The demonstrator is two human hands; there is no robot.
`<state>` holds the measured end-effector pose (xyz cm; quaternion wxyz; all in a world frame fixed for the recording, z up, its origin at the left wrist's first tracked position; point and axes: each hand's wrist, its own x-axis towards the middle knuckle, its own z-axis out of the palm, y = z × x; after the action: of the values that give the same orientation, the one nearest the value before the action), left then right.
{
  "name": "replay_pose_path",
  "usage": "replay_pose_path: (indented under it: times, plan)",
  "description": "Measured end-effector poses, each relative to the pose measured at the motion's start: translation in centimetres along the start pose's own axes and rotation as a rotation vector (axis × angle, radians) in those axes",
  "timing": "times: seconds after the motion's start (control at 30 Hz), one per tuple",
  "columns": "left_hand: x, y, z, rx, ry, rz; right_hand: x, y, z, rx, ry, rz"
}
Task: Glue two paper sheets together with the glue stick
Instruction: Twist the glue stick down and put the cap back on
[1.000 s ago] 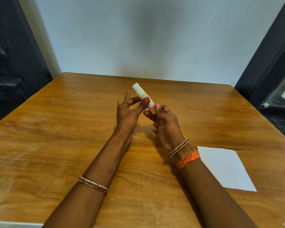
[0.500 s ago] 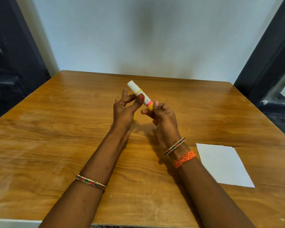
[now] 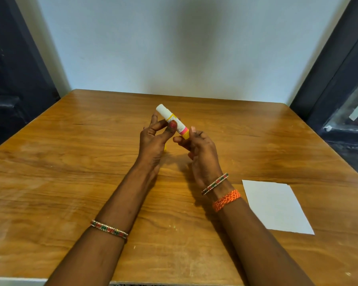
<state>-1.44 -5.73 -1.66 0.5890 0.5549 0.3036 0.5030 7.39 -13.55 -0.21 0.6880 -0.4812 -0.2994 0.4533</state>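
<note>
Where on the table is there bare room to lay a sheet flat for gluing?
Bare wood runs left of the left hand to the table edge, and beyond the glue stick to the wall. Right of the right hand is tighter: the paper sheet lies there.

glue stick (image 3: pixel 172 122) between hands (above table (image 3: pixel 70 172)), paper (image 3: pixel 277 207) right

A wooden table (image 3: pixel 70 182) with a glossy, warm-brown grain fills the lower part of the view; soft light gleams on its top, brightest toward the far right; behind it stands a plain pale wall (image 3: pixel 132 48), bluish-white, with a broad dim shadow (image 3: pixel 196 42) near its middle; dark panels (image 3: pixel 10 79) flank the wall on the left; on the right a dark frame (image 3: pixel 327 75) borders a dim, cluttered area, too blurred to make out.
</note>
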Motion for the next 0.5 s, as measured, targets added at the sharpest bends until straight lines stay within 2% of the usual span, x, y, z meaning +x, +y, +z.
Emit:
replay_pose_path:
  times: [0.2, 0.33, 0.43, 0.5]
  plan:
    - [-0.25, -0.09, 0.41, 0.086, 0.032, 0.01, 0.16, 0.44, 0.0, -0.088, 0.117, -0.197]
    - [-0.24, 0.09, 0.42, 0.131, 0.082, 0.018, 0.55, 0.7, -0.26, -0.235, 0.181, -0.325]
    - [-0.23, 0.29, 0.33, 0.114, 0.083, 0.013, 0.43, 0.46, -0.34, -0.261, 0.189, -0.304]
    - [-0.21, 0.22, 0.27, 0.086, 0.07, 0.003, 0.24, 0.18, -0.26, -0.167, 0.141, -0.19]
